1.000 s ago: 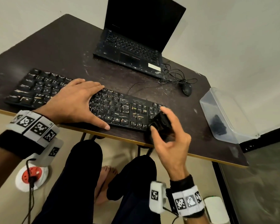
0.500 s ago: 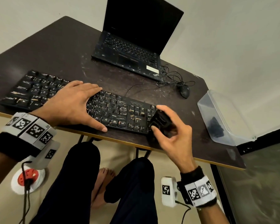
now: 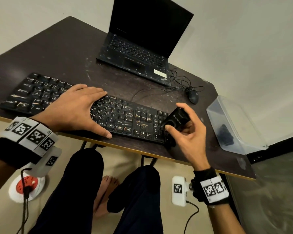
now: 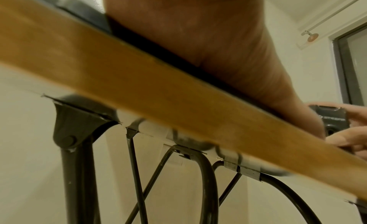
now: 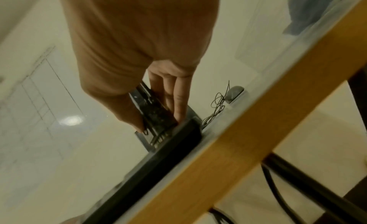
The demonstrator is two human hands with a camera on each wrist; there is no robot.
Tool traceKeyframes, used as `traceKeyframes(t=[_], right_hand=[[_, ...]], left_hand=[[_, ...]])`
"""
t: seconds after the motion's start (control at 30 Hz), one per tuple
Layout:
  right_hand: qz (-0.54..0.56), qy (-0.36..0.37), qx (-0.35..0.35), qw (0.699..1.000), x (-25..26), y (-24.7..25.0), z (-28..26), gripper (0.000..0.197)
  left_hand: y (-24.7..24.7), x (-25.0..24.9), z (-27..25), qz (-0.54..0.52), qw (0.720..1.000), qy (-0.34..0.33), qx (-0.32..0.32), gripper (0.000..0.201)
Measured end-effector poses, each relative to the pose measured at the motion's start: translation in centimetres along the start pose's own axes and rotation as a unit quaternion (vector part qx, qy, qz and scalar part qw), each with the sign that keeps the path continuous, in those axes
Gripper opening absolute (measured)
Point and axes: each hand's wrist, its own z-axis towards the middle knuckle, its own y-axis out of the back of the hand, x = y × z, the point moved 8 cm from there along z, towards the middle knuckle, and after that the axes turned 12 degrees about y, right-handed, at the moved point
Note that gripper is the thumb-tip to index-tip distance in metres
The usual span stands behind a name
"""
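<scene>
**Item:** small black device (image 3: 176, 119), held over the right end of the keyboard (image 3: 125, 119) on the worktop (image 3: 57, 56).
**Right hand** (image 3: 189, 137): pinches it, thumb on the round front part, fingers curled behind.
**Change:** a moment ago it sat low against the end keys. Now it is lifted and tipped up, probably moving between passes.
**Left hand** (image 3: 74, 107): unchanged, fingers straight, flat on the middle keys.
**Views:** the head view shows the lettered face. Only the right wrist view shows its slotted underside (image 5: 157, 117).

One table (image 3: 57, 56) counted. Upon it: one keyboard (image 3: 128, 122), one laptop (image 3: 139, 53), one mouse (image 3: 193, 96), one clear container (image 3: 243, 141). One small black device (image 3: 176, 119) noted. Two hands seen: left hand (image 3: 74, 108), right hand (image 3: 189, 137).
</scene>
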Motion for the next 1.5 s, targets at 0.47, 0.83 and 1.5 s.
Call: traceKeyframes(t=[0.47,0.83,1.5], right_hand=[[0.032,0.018,0.086,0.996,0.3,-0.9,1.9,0.069],[0.029,0.016,0.054,0.998,-0.2,-1.0,2.8,0.068],[-0.012,0.038,0.116,0.992,1.2,-2.5,3.9,0.064]], left_hand=[[0.0,0.1,0.1,0.005,1.000,0.001,0.000,0.161],[0.1,0.0,0.2,0.000,1.000,0.001,-0.002,0.161],[-0.3,0.2,0.4,0.011,1.000,-0.007,-0.013,0.161]])
